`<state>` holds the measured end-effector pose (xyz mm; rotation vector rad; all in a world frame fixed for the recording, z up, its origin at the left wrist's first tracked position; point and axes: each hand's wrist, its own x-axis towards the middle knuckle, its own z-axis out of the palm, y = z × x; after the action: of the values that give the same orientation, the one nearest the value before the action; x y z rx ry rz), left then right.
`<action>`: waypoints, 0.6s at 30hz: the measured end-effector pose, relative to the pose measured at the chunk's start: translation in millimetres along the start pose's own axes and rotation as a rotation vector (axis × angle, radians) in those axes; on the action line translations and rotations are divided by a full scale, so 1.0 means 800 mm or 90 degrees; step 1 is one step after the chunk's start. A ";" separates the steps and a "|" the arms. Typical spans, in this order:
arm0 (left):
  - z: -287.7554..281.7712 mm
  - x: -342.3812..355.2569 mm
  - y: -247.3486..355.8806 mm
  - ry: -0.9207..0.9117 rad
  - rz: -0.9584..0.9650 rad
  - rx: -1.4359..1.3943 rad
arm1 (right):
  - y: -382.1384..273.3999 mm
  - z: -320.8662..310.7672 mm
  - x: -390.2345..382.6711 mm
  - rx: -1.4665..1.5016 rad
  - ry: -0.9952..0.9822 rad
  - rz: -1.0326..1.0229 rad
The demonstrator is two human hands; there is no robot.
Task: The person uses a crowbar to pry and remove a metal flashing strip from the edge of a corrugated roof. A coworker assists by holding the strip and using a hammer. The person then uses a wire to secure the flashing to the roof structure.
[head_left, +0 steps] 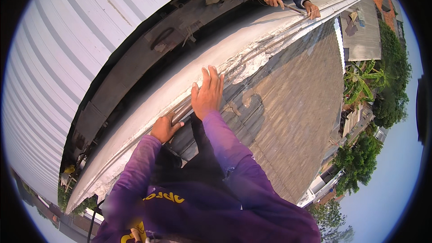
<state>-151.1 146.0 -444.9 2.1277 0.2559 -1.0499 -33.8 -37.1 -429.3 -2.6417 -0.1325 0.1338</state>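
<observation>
At about seven o'clock from the picture's middle, the left hand is closed around a brown pipe lying along the white ledge. The pipe looks stiff, rather heavy, best gripped around its shaft. Just to the right, the right hand lies spread flat at the edge of the grey roof. At one o'clock, another person's hands work on the ledge.

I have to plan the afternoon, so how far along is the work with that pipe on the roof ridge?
Done: the long thin metal pipe already lies along the white plastered ridge. In hand: the left hand grips its near end, the right hand presses flat beside it, and a co-worker's hands hold the far end. Left: nothing visibly fastens it yet.
</observation>
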 end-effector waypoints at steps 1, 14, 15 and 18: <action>-0.001 0.004 -0.007 -0.010 0.015 -0.032 | 0.001 -0.014 -0.013 0.026 0.035 0.039; -0.022 -0.055 -0.050 -0.082 -0.090 -0.043 | 0.059 -0.053 -0.167 0.271 -0.108 0.349; -0.021 -0.067 -0.066 -0.065 -0.077 -0.047 | 0.056 -0.055 -0.168 0.269 -0.106 0.334; -0.015 -0.074 -0.094 -0.033 -0.057 -0.046 | 0.042 -0.060 -0.158 0.230 -0.107 0.263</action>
<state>-217.0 216.0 -435.3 2.0367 0.3623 -1.1298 -151.1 -103.6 -394.6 -2.2590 0.3522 0.4700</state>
